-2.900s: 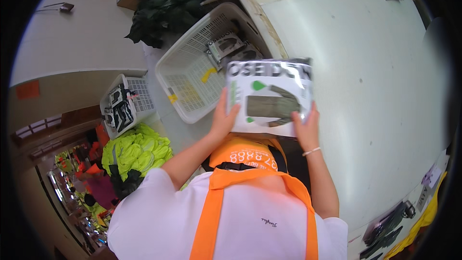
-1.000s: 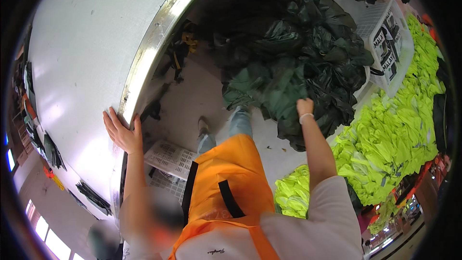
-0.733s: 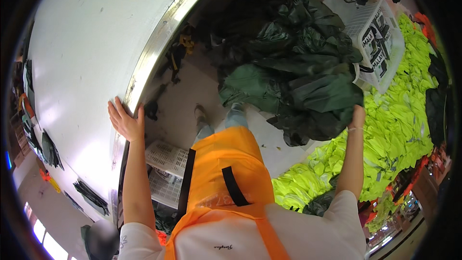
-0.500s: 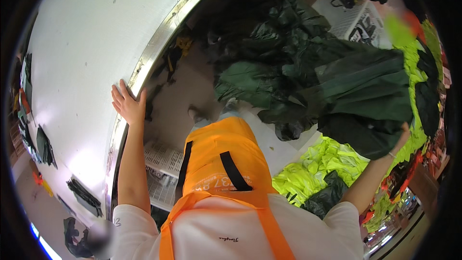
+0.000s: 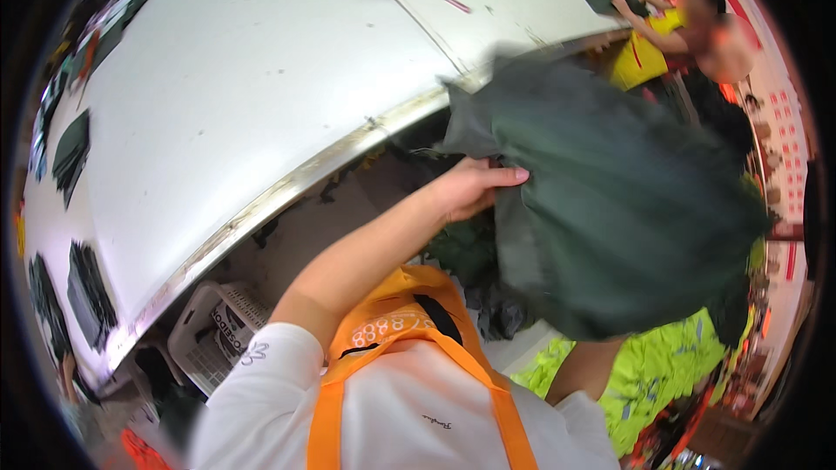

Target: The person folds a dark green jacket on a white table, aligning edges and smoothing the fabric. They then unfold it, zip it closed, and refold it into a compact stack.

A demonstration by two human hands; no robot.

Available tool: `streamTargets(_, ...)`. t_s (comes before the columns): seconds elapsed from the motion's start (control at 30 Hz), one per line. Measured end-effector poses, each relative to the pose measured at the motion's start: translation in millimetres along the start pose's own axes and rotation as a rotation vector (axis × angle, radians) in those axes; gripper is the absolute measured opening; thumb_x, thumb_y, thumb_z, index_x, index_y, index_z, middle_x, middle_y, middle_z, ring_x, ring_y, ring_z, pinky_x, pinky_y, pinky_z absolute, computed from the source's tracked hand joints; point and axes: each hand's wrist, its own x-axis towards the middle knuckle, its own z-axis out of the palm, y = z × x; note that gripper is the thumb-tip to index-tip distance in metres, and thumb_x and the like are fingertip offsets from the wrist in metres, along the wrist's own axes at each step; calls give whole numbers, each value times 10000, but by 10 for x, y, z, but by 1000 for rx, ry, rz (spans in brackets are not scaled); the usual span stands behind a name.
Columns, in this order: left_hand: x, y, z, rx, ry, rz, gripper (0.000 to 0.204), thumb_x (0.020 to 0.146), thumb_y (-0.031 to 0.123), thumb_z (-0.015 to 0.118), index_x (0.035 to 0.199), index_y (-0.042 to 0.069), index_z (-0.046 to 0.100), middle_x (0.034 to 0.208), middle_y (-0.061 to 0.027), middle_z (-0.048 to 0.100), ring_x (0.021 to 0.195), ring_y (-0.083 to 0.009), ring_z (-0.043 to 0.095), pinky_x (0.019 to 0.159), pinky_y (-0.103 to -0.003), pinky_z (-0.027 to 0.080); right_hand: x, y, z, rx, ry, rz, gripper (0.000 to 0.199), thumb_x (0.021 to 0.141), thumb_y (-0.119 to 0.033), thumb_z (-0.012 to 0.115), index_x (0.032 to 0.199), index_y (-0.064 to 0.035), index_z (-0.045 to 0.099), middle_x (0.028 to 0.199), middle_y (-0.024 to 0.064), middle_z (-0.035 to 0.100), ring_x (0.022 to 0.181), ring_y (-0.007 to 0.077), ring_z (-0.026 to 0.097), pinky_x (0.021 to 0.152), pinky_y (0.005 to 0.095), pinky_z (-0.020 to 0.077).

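Observation:
A large dark green fabric piece (image 5: pixel 601 200) is held up in front of me, blurred by motion at its upper and right edges. My left hand (image 5: pixel 479 183) grips its left edge, thumb on the near face and the fingers mostly hidden. Behind the cloth's lower edge my right forearm (image 5: pixel 592 368) disappears, so the right hand is covered and its fingers do not show. More dark green cloth (image 5: pixel 470 248) bunches below the left hand, and a bright yellow-green fabric pile (image 5: pixel 666 374) lies beneath the right arm.
A white worktable (image 5: pixel 261 61) curves across the left and far side. Folded dark stacks (image 5: pixel 91 292) lie on it, with a small red tool (image 5: pixel 455 3) at the far side. A white plastic basket (image 5: pixel 205 331) stands under the edge. A person in yellow (image 5: pixel 649 57) handles green cloth at far right.
My left hand has left the table edge and moved right to grasp the fabric. The cloth has been lifted, now covering my right hand. My view has turned, showing another person.

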Motion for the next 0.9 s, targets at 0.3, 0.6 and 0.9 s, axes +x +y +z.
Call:
streamTargets(0.3,-907,1432,-448,965,363,501,377,865,195,588,1194,14,556,1136,-66,591,1011,-183,544,907,-320,441,-779,505,1406,-356,-1013,-143,294,880,-247,594,1059,-20,644,940,190,668,859,370,632,816,396,503)
streamTargets(0.6,-1916,2235,-412,920,714,469,242,796,71,582,1018,-13,634,941,-70,643,879,-149,565,789,-301,471,1042,-240,1658,127,-83,-520,194,865,-50,560,1048,-12,612,1003,85,634,867,141,596,760,275,470)
streamTargets(0.9,-1882,1862,-1018,427,1159,571,266,892,161,557,1072,-24,621,1032,-71,643,871,-129,549,804,-295,463,912,-1714,2557,-446,-538,-1496,423,758,-138,591,1174,-59,583,1265,129,514,876,194,548,773,303,428)
